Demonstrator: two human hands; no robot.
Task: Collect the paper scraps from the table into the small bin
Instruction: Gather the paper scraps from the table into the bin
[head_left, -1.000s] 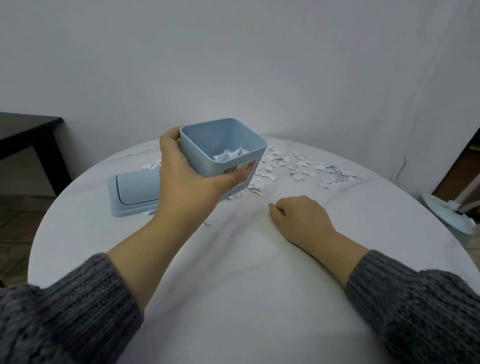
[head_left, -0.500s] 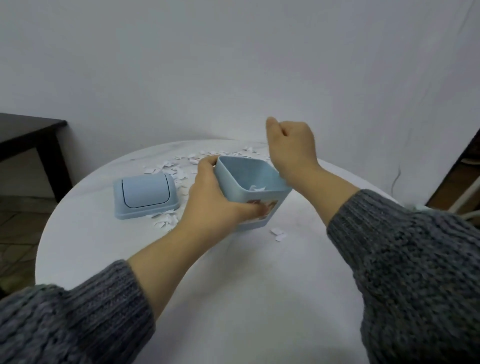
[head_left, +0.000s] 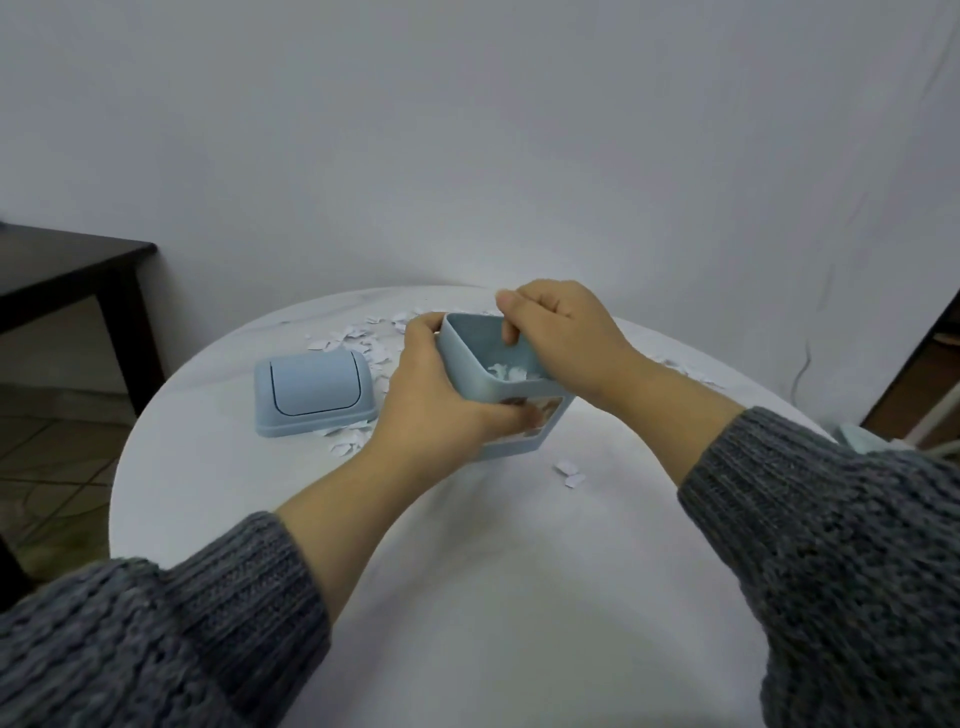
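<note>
Mid-table (head_left: 493, 597), bin (head_left: 478, 358) sits tilted, left hand (head_left: 441, 410) wrapped round its near wall. Right hand (head_left: 566, 338) over the opening, fingers curled; can't tell if they hold anything. Scraps (head_left: 358, 340) inside, more strewn behind and around the lid (head_left: 314, 395).

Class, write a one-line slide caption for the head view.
Left hand grips the small bin; right hand, fingers curled, sits over its opening; paper scraps litter the table.

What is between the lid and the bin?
The head view shows white paper scraps lying between the lid and the bin. The left hand, which grips the bin's side, fills part of that gap too.
</note>
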